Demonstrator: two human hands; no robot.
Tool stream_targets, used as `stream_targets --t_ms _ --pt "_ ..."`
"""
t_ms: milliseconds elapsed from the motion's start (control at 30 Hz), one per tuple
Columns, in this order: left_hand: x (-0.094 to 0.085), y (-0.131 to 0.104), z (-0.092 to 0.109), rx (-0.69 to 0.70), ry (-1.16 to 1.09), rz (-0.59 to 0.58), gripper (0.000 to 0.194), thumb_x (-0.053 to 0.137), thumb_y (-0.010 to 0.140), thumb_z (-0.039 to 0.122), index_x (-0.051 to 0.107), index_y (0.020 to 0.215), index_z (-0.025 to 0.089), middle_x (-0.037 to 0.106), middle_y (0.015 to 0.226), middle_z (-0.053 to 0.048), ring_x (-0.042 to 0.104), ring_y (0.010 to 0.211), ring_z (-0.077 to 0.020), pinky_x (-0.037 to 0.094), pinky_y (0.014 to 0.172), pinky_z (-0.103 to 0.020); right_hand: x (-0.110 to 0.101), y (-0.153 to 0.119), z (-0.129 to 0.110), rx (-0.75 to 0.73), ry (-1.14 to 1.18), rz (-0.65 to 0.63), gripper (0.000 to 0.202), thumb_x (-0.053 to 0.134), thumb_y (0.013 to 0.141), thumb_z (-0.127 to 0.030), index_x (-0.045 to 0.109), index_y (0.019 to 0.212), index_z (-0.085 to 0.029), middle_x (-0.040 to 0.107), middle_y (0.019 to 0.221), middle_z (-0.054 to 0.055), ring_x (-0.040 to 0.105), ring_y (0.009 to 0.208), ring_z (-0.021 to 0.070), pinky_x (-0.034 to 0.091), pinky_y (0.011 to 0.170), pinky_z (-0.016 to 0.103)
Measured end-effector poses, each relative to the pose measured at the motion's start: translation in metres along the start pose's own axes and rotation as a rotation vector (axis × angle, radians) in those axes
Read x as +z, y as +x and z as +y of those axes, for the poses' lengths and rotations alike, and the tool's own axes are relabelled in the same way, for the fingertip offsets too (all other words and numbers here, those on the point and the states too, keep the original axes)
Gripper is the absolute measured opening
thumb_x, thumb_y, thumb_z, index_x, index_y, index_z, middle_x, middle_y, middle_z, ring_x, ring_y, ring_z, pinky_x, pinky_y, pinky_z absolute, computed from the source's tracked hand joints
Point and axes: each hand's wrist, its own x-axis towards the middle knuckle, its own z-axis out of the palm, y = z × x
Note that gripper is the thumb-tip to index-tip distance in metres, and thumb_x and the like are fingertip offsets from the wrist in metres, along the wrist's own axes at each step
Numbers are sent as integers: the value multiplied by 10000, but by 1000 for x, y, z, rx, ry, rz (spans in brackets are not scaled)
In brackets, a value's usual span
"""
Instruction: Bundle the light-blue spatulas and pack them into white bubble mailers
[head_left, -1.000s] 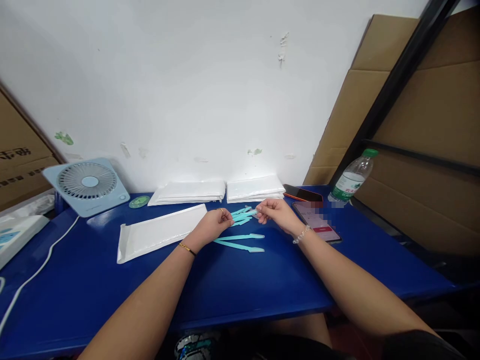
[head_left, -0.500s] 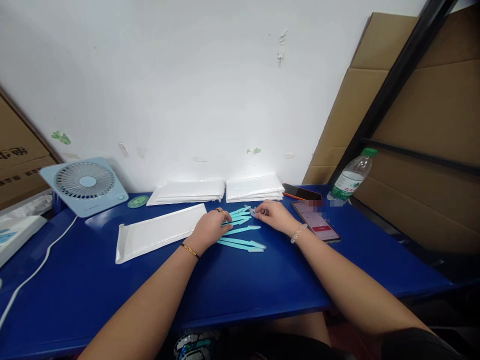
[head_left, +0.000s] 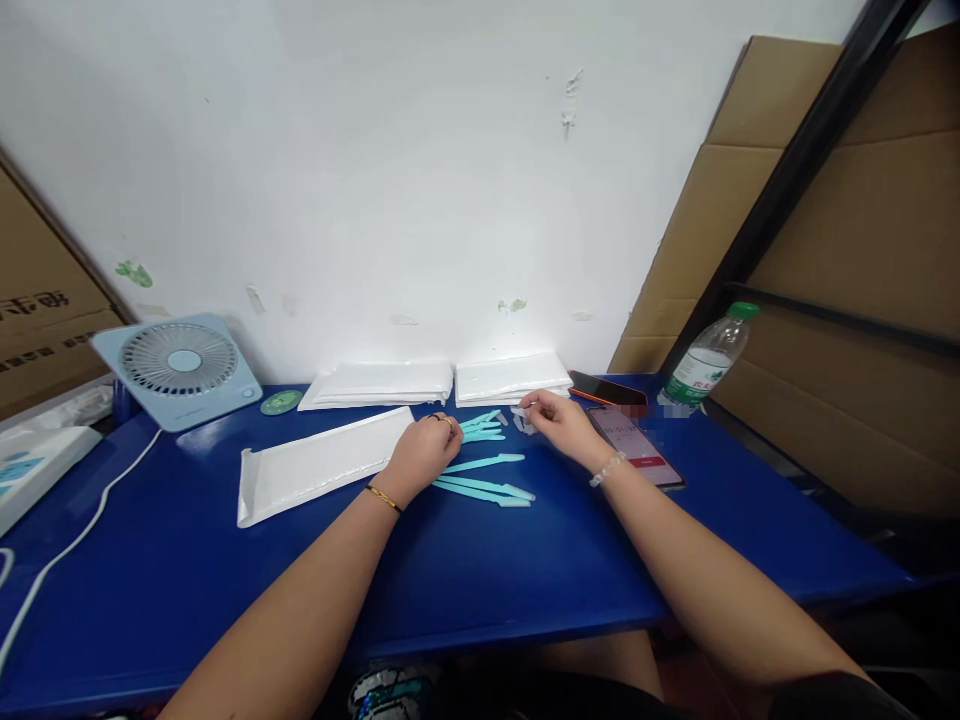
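Note:
Several teal eyebrow razors (head_left: pixel 484 490) lie fanned out on the blue table, blades pointing right. My left hand (head_left: pixel 426 452) is closed over their handle ends, the fingers curled around the upper razors (head_left: pixel 484 432); how many it grips is hidden. To the right, my right hand (head_left: pixel 561 425) pinches with thumb and forefinger at small clear plastic blade caps (head_left: pixel 523 420), just apart from the razor tips. Left of my left hand lies a long white padded mailer (head_left: pixel 322 465), its near end partly behind that hand.
Two stacks of white mailers (head_left: pixel 382 382) sit against the wall. A blue fan (head_left: pixel 184 365) and a round green disc (head_left: pixel 280 402) are at left. Phones (head_left: pixel 637 445) and a water bottle (head_left: pixel 705 365) stand right. A white cable (head_left: pixel 90 525) crosses the table's left side.
My right hand has moved slightly right, away from the razor tips, and clear caps show more plainly by its fingers. My left hand's fingers have curled tighter. The view has shifted slightly.

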Motion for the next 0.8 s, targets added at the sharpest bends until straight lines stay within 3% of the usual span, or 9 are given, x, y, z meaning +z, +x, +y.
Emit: stream_targets --t_ms 133,267,567,700,800 --pt "-5 -2 0 -52 -165 4 261 383 883 312 587 784 183 636 802 -56 580 737 -181 412 654 -277 -2 0 -6 117 374 -38 337 661 735 -437 642 911 -150 644 718 32 571 612 130 476 615 277" --pt "-6 -2 1 -62 -222 4 270 382 878 332 586 781 184 636 795 -57 578 744 -185 414 654 -280 5 -1 -12 175 505 -51 367 664 729 -498 627 765 -135 648 700 46 563 550 108 479 552 257" --pt "-5 -2 4 -43 -289 -9 292 395 871 370 608 808 181 636 801 -47 563 708 -170 405 619 -272 22 -4 -15 195 520 -162 369 677 717 -507 633 776 -146 648 673 22 549 507 84 458 500 221" --pt "-4 -5 6 -3 -300 -99 306 406 874 393 610 775 187 648 791 -34 564 674 -161 399 597 -262 14 -4 -16 165 364 -283 337 631 764 -479 659 787 -144 658 695 36 549 525 95 438 505 224" --pt "0 -4 3 17 -199 -90 260 450 859 364 638 793 197 661 862 -45 593 762 -180 417 657 -266 -5 0 -3 91 113 -162 283 578 809 -425 684 831 -163 673 770 49 571 604 129 449 564 251"
